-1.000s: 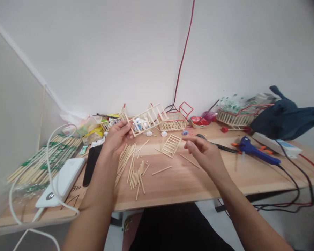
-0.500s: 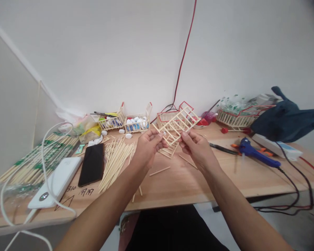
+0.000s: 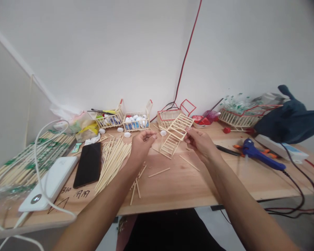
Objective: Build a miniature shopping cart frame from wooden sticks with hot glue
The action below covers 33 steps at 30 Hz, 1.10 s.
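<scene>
- Pale wood sticks, thin and square-cut, make up the small lattice frame (image 3: 181, 123): two long rails joined by a row of short rungs, like a little ladder, with bare wood throughout.
- My right hand (image 3: 200, 143) pinches the frame's near right corner between thumb and fingertips, holding it tilted above the table (image 3: 188, 181), its far end towards the wall.
- My left hand (image 3: 141, 143) is just left of the frame and not touching it, with the fingers loosely curled and apart and nothing between them.
- Directly below the frame, a second ladder panel (image 3: 169, 145) of the same sticks lies flat on the table, between my two hands.
- Behind the frame stands a red-rimmed stick basket (image 3: 169, 116); whether the frame's far end touches it I cannot tell.
- Left of my left hand a fan of long loose sticks (image 3: 113, 160) lies beside a black phone (image 3: 88, 164).
- Short cut sticks (image 3: 159, 172) are scattered near the table's front edge.
- Far to the right rests a blue glue gun (image 3: 261, 155), well apart from my hands.
</scene>
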Motion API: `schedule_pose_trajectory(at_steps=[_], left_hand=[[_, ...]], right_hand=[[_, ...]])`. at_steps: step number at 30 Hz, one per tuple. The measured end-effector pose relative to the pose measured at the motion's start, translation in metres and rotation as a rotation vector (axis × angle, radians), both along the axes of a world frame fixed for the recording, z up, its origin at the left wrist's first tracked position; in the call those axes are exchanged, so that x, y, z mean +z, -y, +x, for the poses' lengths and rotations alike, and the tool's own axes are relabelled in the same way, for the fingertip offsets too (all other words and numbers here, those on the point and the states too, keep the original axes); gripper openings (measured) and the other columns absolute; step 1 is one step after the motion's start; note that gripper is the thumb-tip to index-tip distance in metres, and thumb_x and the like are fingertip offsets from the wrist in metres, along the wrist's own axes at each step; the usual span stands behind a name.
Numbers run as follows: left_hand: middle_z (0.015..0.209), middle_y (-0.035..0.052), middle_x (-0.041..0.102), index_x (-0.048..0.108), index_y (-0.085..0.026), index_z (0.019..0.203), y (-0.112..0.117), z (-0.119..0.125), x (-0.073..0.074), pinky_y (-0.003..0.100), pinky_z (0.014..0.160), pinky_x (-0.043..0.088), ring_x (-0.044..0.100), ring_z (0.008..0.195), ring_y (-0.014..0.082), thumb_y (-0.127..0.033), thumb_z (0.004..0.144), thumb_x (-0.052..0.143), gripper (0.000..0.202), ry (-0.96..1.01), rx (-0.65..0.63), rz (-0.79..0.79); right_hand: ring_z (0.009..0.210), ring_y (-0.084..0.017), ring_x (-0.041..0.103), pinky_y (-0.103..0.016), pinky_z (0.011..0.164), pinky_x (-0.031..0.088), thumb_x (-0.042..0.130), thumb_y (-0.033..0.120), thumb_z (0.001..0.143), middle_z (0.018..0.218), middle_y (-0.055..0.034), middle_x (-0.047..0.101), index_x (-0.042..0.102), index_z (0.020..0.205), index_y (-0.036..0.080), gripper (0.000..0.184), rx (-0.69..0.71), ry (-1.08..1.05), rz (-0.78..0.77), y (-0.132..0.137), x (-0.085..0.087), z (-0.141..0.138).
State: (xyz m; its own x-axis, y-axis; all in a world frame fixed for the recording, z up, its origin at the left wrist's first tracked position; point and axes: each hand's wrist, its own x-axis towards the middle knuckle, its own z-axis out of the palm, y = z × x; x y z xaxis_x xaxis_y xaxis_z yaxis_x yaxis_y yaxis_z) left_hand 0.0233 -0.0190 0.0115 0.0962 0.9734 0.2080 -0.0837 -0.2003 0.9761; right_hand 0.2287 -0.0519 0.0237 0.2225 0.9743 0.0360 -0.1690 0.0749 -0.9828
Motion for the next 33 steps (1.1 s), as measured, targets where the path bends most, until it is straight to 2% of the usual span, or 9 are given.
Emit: schedule_pose_trajectory(at_steps=[4,9,21,28,31,33], left_hand=[[0.098,0.0077,0.072,0.072,-0.015,0.093,-0.004,-0.001,-0.008,0.026,0.071,0.047,0.063,0.082,0.0154,-0.026,0.073,0.068,0.023,-0.059,0.010,0.021],[0.104,0.0094,0.072,0.072,-0.014,0.098,-0.002,0.000,-0.006,0.031,0.083,0.049,0.065,0.092,0.0189,-0.025,0.075,0.066,0.025,-0.097,-0.012,0.024],[0.102,0.0093,0.073,0.073,-0.015,0.094,0.001,0.000,-0.005,0.033,0.089,0.048,0.066,0.095,0.0196,-0.023,0.074,0.068,0.022,-0.098,-0.017,0.046],[0.099,0.0080,0.073,0.074,-0.016,0.093,0.002,0.000,-0.005,0.028,0.082,0.048,0.065,0.090,0.0170,-0.024,0.074,0.069,0.021,-0.053,-0.019,0.036],[0.089,0.0056,0.072,0.072,-0.016,0.094,0.002,-0.001,0.000,0.024,0.070,0.046,0.060,0.074,0.0121,-0.026,0.074,0.070,0.022,0.004,0.000,0.043],[0.082,0.0037,0.068,0.071,-0.016,0.095,0.005,-0.002,0.006,0.022,0.061,0.043,0.054,0.064,0.0087,-0.030,0.076,0.070,0.024,0.100,-0.043,0.041]], right_hand=[[0.045,-0.005,0.031,-0.018,0.039,0.017,0.071,0.049,0.067,0.050,0.0044,0.046,0.053,0.059,0.017,0.038,0.000,0.023,-0.026,-0.002,-0.008,-0.003],[0.045,-0.005,0.032,-0.019,0.040,0.016,0.071,0.048,0.066,0.050,0.0033,0.047,0.053,0.057,0.017,0.037,0.005,0.044,-0.029,-0.004,-0.015,-0.007],[0.045,-0.005,0.034,-0.018,0.039,0.018,0.073,0.054,0.062,0.051,0.0035,0.047,0.054,0.057,0.016,0.042,0.016,0.040,-0.021,-0.005,-0.019,-0.008],[0.045,-0.005,0.033,-0.019,0.039,0.018,0.072,0.053,0.064,0.051,0.0033,0.047,0.054,0.056,0.017,0.041,-0.018,0.047,-0.022,-0.005,-0.017,-0.008],[0.047,-0.006,0.035,-0.019,0.040,0.020,0.071,0.051,0.068,0.055,0.0029,0.049,0.054,0.059,0.017,0.039,-0.084,0.007,0.047,0.001,-0.007,-0.009],[0.048,-0.006,0.036,-0.018,0.041,0.022,0.070,0.049,0.072,0.057,0.0033,0.050,0.054,0.062,0.018,0.035,-0.116,0.006,0.122,0.008,0.002,-0.011]])
